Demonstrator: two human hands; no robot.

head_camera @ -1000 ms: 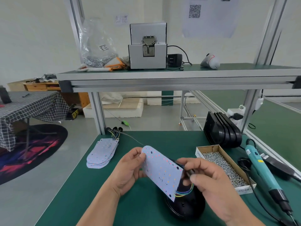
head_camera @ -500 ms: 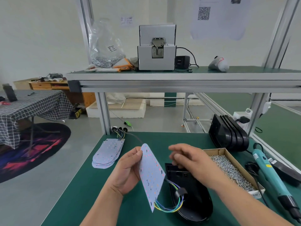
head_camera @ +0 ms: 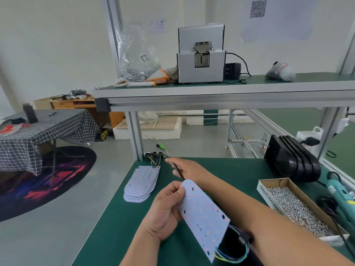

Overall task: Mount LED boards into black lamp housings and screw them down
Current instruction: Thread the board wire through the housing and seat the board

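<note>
Left hand (head_camera: 166, 212): fingers narrow, curled on the near long edge of the pale blue LED board with a rounded end (head_camera: 204, 217); the thumb lies on the dotted face.
LED board: held off the green tabletop (head_camera: 115, 227) and tilted. The rounded end is up and away from the person, and the square end is low.
Coloured wires (head_camera: 233, 255): loop out from the square end of the board and hang over the dark shell beneath.
Black lamp housing (head_camera: 231, 240): lies on the tabletop under the lower end of the board, mostly hidden by the board and the right forearm.
Right hand (head_camera: 181, 168): stretched forward past the board's rounded end, near the wire ends of the spare boards. A thin dark strand crosses the hand; cannot tell if the fingers hold it, or how far they are spread.
Stack of pale blue LED boards (head_camera: 141, 185): lies flat at the left of the tabletop, with wires at its far end.
Upright row of black lamp housings (head_camera: 292, 164): stands at the far right of the tabletop.
Cardboard box of silver screws (head_camera: 269, 191): sits open, right of the forearm.
Teal electric screwdriver (head_camera: 340, 192): lies just beside the box, at the right edge.
</note>
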